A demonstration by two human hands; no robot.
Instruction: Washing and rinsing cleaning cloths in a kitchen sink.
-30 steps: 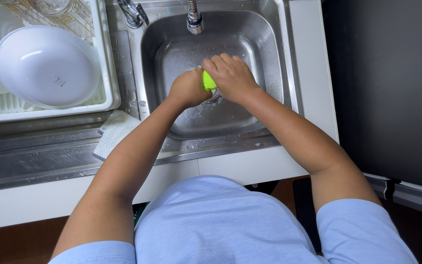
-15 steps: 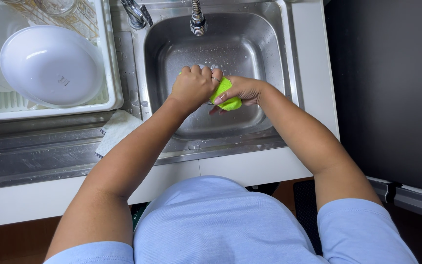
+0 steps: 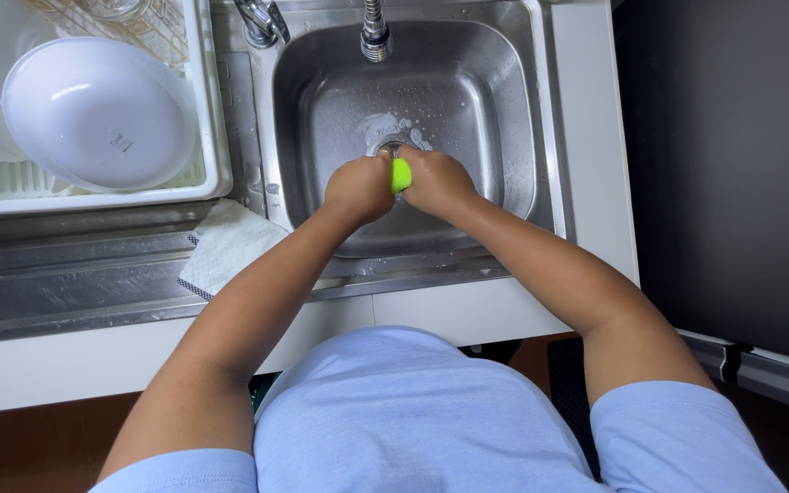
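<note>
My left hand (image 3: 359, 187) and my right hand (image 3: 436, 181) are pressed together over the middle of the steel sink (image 3: 495, 110). Both are closed around a bright green sponge (image 3: 400, 175), of which only a narrow strip shows between the fists. The hands hang just in front of the drain (image 3: 393, 144), where a little foam lies on the sink floor. The tap spout (image 3: 374, 36) is above them at the back; no water stream is visible.
A white dish rack (image 3: 216, 137) at the left holds an upturned white bowl (image 3: 93, 114). A folded white cloth (image 3: 230, 246) lies on the ribbed steel drainboard (image 3: 66, 274). A tap handle (image 3: 257, 20) stands behind the sink. A dark surface (image 3: 732, 164) fills the right.
The sponge was spread open in my right hand half a second ago. Now both fists have closed tightly on it, nearer the drain.
</note>
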